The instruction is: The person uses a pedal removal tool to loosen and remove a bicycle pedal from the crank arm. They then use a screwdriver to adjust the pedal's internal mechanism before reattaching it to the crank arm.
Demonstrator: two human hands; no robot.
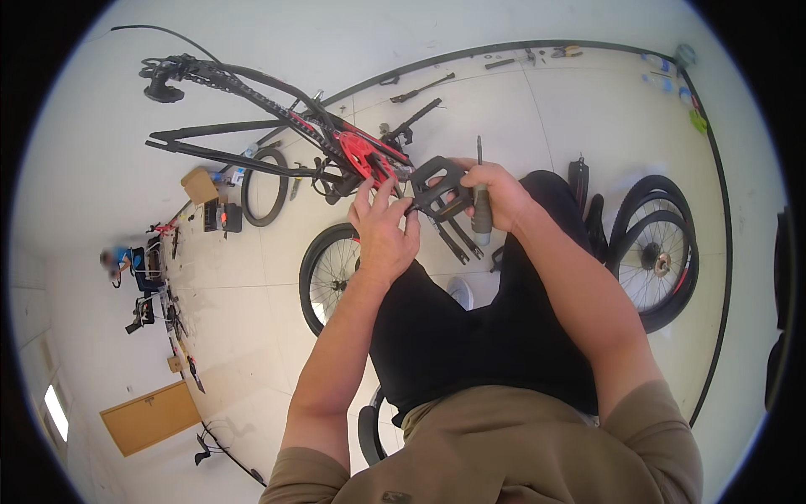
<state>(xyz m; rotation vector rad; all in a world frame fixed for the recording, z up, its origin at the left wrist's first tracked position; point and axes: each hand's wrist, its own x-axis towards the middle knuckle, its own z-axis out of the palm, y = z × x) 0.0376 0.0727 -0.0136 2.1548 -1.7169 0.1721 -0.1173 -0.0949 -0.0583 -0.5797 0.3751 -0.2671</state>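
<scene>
Brown shirt (537, 445); R hand (497, 195) curled on pedal (438, 192) & screwdriver (481, 212); L hand (386, 235) half-curled, hold unclear; cardboard box (199, 186), contents unclear.

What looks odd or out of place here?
The bicycle frame has no rear wheel fitted, while wheels sit apart at the right, so it looks incomplete. Nothing appears spilled or plainly damaged.
</scene>
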